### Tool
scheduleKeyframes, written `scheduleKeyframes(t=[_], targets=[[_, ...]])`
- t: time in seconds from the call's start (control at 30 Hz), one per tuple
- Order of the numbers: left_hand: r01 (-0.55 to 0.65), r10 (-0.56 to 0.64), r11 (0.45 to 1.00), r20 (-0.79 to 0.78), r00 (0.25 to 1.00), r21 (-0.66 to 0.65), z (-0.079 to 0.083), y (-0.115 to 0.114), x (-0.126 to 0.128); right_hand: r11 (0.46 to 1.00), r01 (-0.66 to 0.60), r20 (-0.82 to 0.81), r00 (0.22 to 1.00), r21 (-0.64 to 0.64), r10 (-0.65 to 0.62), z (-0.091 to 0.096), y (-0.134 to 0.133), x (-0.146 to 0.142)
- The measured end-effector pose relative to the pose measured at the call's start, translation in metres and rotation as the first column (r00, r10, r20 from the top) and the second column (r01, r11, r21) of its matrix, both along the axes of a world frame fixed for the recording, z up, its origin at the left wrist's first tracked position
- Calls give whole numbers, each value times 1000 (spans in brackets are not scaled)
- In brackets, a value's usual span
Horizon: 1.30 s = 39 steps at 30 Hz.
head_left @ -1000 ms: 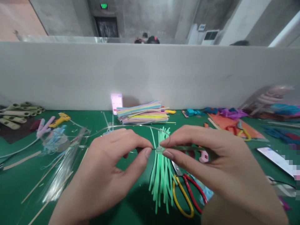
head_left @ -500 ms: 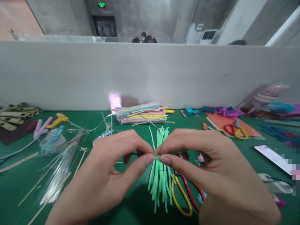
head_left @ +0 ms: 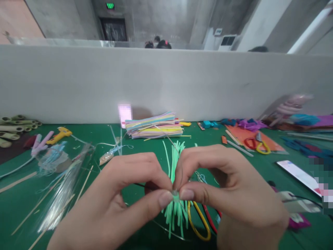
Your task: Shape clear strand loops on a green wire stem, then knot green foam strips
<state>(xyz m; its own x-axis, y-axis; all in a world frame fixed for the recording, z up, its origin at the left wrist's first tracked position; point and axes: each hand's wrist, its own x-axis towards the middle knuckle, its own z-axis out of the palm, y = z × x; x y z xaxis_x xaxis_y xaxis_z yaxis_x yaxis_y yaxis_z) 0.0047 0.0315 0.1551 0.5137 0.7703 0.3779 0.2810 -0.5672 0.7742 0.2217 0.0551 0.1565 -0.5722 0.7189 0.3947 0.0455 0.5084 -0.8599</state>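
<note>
My left hand [head_left: 122,198] and my right hand [head_left: 221,187] meet at the middle, thumbs and forefingers pinched close together. Between the fingertips is a small pale-green, translucent piece [head_left: 175,196], too small to identify. A thin wire [head_left: 142,185] runs from it past my left fingers, and a thin strand curves up by my right forefinger. Behind and below the fingers lies a bundle of light green fuzzy stems [head_left: 174,222], like pipe cleaners, partly hidden by my hands. Scissors with yellow and red handles [head_left: 199,222] lie beside the bundle, partly under my right hand.
A multicoloured bundle of stems [head_left: 156,130] lies by the grey partition [head_left: 208,86]. To the left are a yellow glue gun [head_left: 59,135], clear plastic sleeves [head_left: 59,201] and bamboo tubes [head_left: 15,126]. More scissors [head_left: 262,147] and a phone [head_left: 298,177] lie right.
Both pinched hands have moved down over the green bundle, carrying the small piece and wire. A thin clear strand now shows below the left thumb. The view has shifted slightly.
</note>
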Motion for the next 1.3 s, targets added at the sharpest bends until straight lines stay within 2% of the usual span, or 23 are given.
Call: scheduleKeyframes(t=[0.13, 0.27, 0.37, 0.4, 0.47, 0.53, 0.6, 0.67, 0.73, 0.83, 1.0, 1.13, 1.3], targets=[[53, -47, 997, 101, 994, -62, -5, 1, -2, 991, -50, -96, 995, -125, 38, -6, 7, -5], [127, -105, 987, 197, 975, -100, -9, 1, -3, 961, -155, -191, 975, -229, 112, -17, 17, -12], [76, -57, 994, 213, 975, -82, -9, 3, -3, 973, -165, -228, 966, -164, 125, -21, 25, -15], [44, -27, 997, 217, 976, -71, -10, 5, -4, 988, -108, -225, 971, -111, 81, -22, 27, -15], [-18, 30, 998, 235, 971, -54, -10, 10, -5, 992, 118, -203, 971, -37, -123, -21, 32, -13], [-56, 64, 998, 261, 963, -36, -12, 14, -8, 926, 376, -174, 910, -35, -376, -21, 36, -9], [-86, 83, 996, 261, 962, -2, -12, 15, -11, 860, 494, -128, 852, -128, -508, -23, 41, -3], [-100, 85, 994, 243, 966, 49, -12, 15, -13, 848, 443, -63, 876, -292, -479, -26, 46, 0], [-81, 59, 991, 202, 978, 103, -10, 13, -13, 832, 302, -55, 928, -466, -368, -30, 53, -1], [0, -16, 988, 103, 995, 154, -7, 11, -11, 813, 143, -174, 942, -565, -287, -37, 64, -9], [149, -144, 982, -51, 988, 118, -5, 10, -4, 816, 133, -294, 890, -562, -348, -45, 75, -18], [190, -179, 978, -124, 976, 82, -7, 13, -2, 828, 182, -324, 859, -531, -397, -44, 73, -14], [198, -193, 979, -99, 976, 43, -12, 21, -8, 903, 332, -156, 911, -272, -382, -39, 68, -5]])
